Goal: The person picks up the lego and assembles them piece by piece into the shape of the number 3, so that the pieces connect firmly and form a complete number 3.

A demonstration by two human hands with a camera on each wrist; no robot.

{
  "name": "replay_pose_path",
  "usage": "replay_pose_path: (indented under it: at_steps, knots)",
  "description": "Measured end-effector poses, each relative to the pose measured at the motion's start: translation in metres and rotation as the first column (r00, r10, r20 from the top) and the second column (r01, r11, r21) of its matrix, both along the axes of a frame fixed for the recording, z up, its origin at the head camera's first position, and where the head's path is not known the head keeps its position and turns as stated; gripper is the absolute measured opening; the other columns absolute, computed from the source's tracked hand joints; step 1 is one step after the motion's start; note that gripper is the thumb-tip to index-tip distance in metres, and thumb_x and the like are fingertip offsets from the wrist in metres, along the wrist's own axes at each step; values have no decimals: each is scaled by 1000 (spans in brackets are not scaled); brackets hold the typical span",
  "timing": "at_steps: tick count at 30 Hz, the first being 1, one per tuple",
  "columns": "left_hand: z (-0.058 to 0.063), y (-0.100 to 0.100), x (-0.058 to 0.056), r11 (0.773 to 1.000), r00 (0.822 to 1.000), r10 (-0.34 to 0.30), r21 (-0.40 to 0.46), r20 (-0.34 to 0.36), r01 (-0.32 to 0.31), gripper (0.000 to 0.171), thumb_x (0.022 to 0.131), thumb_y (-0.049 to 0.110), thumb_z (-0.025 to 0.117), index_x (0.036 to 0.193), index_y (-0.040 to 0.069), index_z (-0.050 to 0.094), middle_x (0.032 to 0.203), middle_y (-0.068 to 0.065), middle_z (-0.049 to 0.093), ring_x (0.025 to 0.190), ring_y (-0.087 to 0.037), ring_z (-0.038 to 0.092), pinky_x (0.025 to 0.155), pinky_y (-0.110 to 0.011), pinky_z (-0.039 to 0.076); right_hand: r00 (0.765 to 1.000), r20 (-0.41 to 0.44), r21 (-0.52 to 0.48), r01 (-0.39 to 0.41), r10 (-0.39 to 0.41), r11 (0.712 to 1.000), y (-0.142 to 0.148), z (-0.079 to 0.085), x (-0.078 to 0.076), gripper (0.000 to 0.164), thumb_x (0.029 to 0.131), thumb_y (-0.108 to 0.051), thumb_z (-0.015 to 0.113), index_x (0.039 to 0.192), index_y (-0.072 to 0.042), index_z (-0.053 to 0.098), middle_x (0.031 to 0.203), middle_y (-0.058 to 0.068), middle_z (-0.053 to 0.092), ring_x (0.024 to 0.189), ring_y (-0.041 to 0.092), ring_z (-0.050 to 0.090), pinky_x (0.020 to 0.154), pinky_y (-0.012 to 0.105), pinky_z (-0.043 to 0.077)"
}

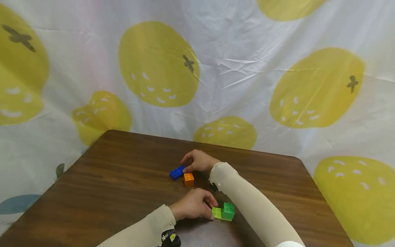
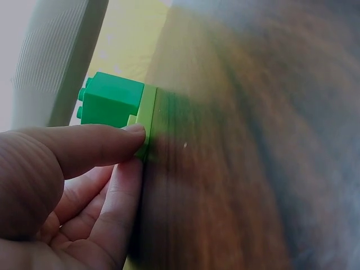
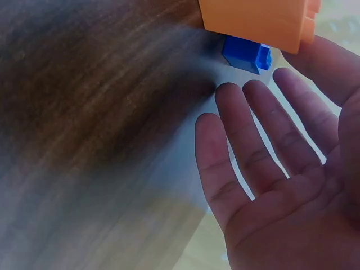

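Observation:
In the head view my left hand (image 1: 194, 204) pinches the near-left end of a flat lime-green toy building brick (image 1: 217, 212) between thumb and fingers. A taller green brick (image 1: 228, 210) is stacked on its other end; the left wrist view shows this green brick (image 2: 112, 95) on the lime one (image 2: 147, 107). Farther back, my right hand (image 1: 201, 161) reaches over a blue brick (image 1: 177, 173), its thumb close to that brick's right end. An orange brick (image 1: 188, 179) stands just in front of the blue one. The right wrist view shows the fingers (image 3: 261, 149) extended, gripping nothing.
All the bricks are on a brown wooden table (image 1: 123, 206) with rounded far corners. Behind it hangs a white curtain (image 1: 228, 79) printed with yellow fruit. My right forearm (image 1: 256, 202) extends over the table, to the right of the green brick.

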State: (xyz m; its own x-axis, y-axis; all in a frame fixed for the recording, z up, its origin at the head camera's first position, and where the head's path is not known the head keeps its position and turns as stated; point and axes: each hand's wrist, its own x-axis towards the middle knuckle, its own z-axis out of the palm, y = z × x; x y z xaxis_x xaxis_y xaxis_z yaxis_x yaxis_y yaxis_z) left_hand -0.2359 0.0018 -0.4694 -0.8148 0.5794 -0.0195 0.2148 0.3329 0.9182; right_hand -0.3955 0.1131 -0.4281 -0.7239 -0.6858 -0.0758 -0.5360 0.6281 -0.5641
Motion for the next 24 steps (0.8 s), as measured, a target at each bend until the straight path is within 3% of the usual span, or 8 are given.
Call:
replay_pose_path:
  at_steps: [6,18,24]
  knots:
    - [1,-3,-1,1000,1000,5,-6,1,-5,31,71,-3,91,96,9,77,88,1,75,78,-7,71,68,-20,57,999,40,-24,-5,6,1000,-3,-2,-2,32,89,-21,86,120,-16,80,113,-3,79,99,12,68,92,32,58]
    - [2,-4,-3,1000,1000,-2,-13,4,2,30,72,-2,91,97,10,78,89,1,75,79,-8,72,68,-21,58,997,79,-26,-6,8,1000,-8,-11,-6,33,90,-19,86,122,-17,79,120,-1,78,108,11,68,101,35,57]
    - [4,-5,-2,1000,1000,-2,-20,0,2,30,72,-2,91,97,9,78,90,0,75,79,-8,72,67,-21,57,996,86,-25,-2,4,1000,-7,-15,-11,30,90,-21,86,119,-15,80,112,-1,79,98,11,68,92,29,58]
